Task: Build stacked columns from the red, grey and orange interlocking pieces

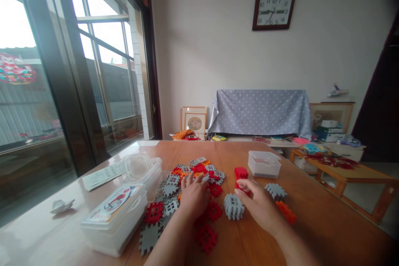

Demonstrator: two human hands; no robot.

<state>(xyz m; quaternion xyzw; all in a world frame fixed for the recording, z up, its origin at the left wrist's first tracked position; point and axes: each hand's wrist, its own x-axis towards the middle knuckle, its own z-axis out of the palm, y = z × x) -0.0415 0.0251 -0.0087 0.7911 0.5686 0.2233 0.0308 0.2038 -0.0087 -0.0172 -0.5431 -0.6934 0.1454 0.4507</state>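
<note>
My left hand [195, 194] reaches over a loose pile of notched plastic building tiles, its fingers apart on the grey, red and orange pieces. A red tile [207, 237] lies near my left wrist, with a grey ribbed tile [150, 237] at the pile's near end. My right hand [254, 199] has its thumb and fingers around a stack of red tiles [241, 173] standing on the table; the fingers partly hide it. Just left of that hand sits a stack of grey window tiles [233, 207]. Beyond its other side are a grey stack [276, 191] and orange tiles [286, 212].
A lidded clear box [118, 232] with a printed label stands on the left, beside an open clear container [154, 170]. Papers [101, 176] and a crumpled wrapper [62, 206] lie farther left. A small clear box [264, 164] stands at the back right of the wooden table [230, 153].
</note>
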